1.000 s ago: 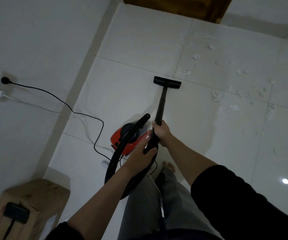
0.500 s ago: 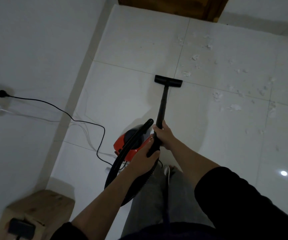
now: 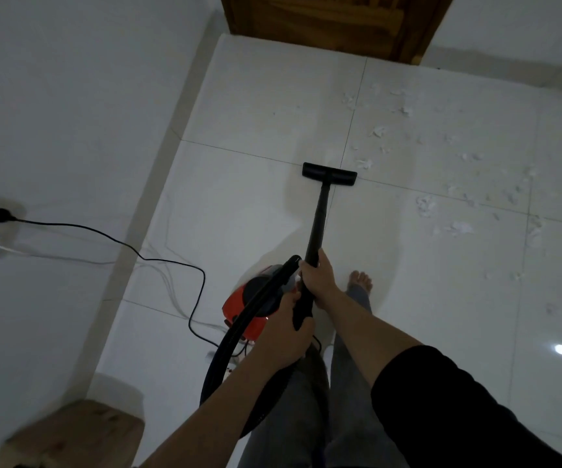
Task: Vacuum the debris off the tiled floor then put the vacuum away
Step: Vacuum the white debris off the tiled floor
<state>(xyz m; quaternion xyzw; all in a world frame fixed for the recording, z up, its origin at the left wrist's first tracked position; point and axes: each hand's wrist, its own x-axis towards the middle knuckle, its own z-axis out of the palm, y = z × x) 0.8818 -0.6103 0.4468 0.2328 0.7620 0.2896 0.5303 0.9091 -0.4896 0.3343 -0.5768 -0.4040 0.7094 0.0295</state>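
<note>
A black vacuum wand (image 3: pixel 318 221) runs from my hands down to its flat black floor nozzle (image 3: pixel 329 174), which rests on the white tiled floor (image 3: pixel 249 204). My right hand (image 3: pixel 318 282) grips the wand higher up. My left hand (image 3: pixel 288 336) holds the wand's lower handle end, where the black hose (image 3: pixel 239 332) curves away. The red and black vacuum body (image 3: pixel 256 304) sits on the floor just left of my hands. White scraps of debris (image 3: pixel 426 206) lie scattered right of and beyond the nozzle.
A black power cord (image 3: pixel 110 236) runs from a wall socket (image 3: pixel 1 216) on the left to the vacuum. A wooden door (image 3: pixel 333 21) stands at the far end. A wooden stool (image 3: pixel 77 434) is at the lower left. My bare foot (image 3: pixel 360 282) is beside the wand.
The view has tilted up and forward, so the door shows more and the stool has slid down. My right foot has stepped forward. Both hands keep their hold on the wand.
</note>
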